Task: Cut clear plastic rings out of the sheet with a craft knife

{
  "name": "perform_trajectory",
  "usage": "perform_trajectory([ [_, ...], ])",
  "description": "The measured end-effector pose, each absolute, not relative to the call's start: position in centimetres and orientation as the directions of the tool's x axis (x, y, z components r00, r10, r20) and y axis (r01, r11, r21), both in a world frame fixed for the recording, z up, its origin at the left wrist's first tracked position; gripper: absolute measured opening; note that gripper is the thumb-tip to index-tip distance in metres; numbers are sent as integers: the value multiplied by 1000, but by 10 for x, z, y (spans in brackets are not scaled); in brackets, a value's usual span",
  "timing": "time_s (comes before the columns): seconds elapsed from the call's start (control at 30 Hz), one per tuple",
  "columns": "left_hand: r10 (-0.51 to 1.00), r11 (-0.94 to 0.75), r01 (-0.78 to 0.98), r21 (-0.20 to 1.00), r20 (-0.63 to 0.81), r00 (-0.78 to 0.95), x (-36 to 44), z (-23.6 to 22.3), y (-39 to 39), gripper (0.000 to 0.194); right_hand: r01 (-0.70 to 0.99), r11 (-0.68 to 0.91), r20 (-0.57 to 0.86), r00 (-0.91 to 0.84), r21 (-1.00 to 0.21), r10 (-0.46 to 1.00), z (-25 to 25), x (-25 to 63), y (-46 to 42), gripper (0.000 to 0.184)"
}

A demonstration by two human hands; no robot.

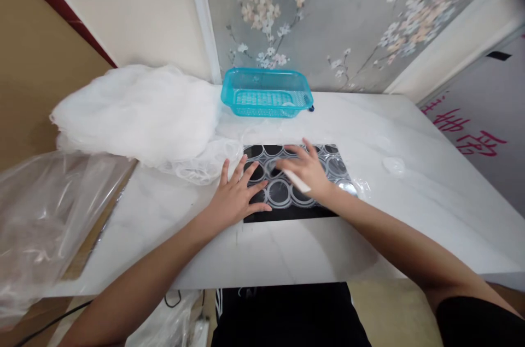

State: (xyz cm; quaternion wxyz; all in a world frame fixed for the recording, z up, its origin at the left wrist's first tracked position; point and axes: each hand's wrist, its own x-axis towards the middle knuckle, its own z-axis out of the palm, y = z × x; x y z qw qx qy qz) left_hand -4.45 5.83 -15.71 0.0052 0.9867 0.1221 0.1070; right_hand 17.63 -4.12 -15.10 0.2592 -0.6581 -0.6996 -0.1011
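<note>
White marble-look table (pixel 369 237) against a floral-papered wall, beige floor below; left hand (pixel 238 196) flat with fingers spread, palm down on the near-left edge of a clear plastic sheet of round moulded cups (pixel 283 194), lying over a black mat (pixel 287 213) at the middle of the table; right hand (pixel 307 169) just beside it, fingers loosely splayed over the cups, pinching a slim white stick-like tool (pixel 297 181) under the palm, its exact grip hidden; hands close together, not touching. Further out: a loose round clear lid (pixel 394 165) well to the right of the sheet; a heap of white netting (pixel 135 112) at the left, its hem touching the sheet's far-left corner; a turquoise basket (pixel 266 93) at the far edge; crinkled clear plastic film (pixel 45 216) off the table's left side.

Likely risks, judged from this: thin sheet sliding or buckling under uneven pressure from the left palm; tool slipping and cracking a cup; netting snagging on the sheet's corner and dragging it; loose lid easily knocked off by the right forearm.
</note>
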Motion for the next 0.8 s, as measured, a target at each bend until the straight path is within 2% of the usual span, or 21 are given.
perform_trajectory([
  [0.07, 248, -969, 245, 43, 211, 945, -45, -156, 58, 62, 932, -23, 630, 262, -361, 731, -134, 201, -30, 18],
  [0.1, 251, -968, 247, 49, 212, 944, -45, -156, 57, 62, 887, -70, 653, 387, -456, 651, -126, 213, -28, 19],
  [0.17, 258, -966, 251, 57, 218, 941, -45, -156, 57, 61, 821, -106, 660, 521, -561, 541, -115, 230, -32, 22],
  [0.23, 268, -963, 259, 69, 220, 938, -45, -155, 57, 59, 817, -102, 657, 524, -568, 541, -114, 234, -48, 21],
  [0.3, 279, -960, 267, 82, 214, 936, -42, -152, 56, 57, 830, -93, 621, 480, -549, 619, -124, 227, -69, 18],
  [0.37, 268, -963, 254, 92, 213, 940, -37, -148, 54, 57, 819, -84, 514, 433, -568, 740, -141, 215, -87, 16],
  [0.47, 196, -979, 182, 87, 199, 960, -26, -141, 48, 57, 741, -85, 335, 399, -666, 854, -162, 198, -100, 16],
  [0.6, 135, -990, 127, 57, 156, 979, -11, -137, 41, 57, 657, -89, 243, 398, -749, 885, -169, 191, -98, 16],
  [0.8, 172, -984, 166, 58, 119, 978, -6, -148, 44, 54, 582, -150, 154, 440, -799, 885, -170, 195, -95, 16],
])
